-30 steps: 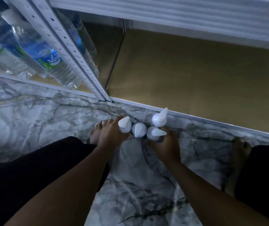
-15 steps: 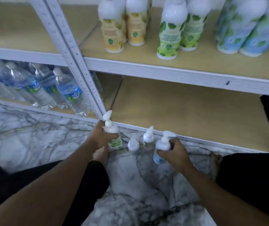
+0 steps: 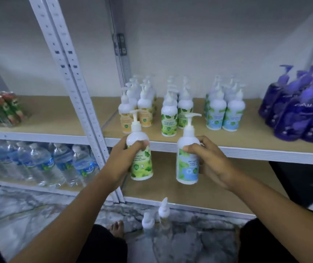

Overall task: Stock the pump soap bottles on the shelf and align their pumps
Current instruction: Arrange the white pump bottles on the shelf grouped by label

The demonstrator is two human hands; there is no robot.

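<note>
Two bottles have been lifted from the floor (image 3: 38, 211): the green bottle (image 3: 141, 162) is gripped by the left hand (image 3: 121, 158), the blue bottle (image 3: 187, 168) by the right hand (image 3: 208, 160), both held upright in front of the shelf edge (image 3: 246, 151). Two spare bottles (image 3: 148, 223) are left at 6 o'clock. At 12 o'clock stocked rows (image 3: 169, 118) are fronted by bare board (image 3: 199, 133), with a post (image 3: 79, 103) close at 10 o'clock.

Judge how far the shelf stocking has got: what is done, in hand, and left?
Done: rows of pump bottles stand on the shelf. In hand: the left hand grips a green bottle, the right hand a blue bottle, both held in front of the shelf edge. Left: shelving these, plus two bottles on the floor.
</note>
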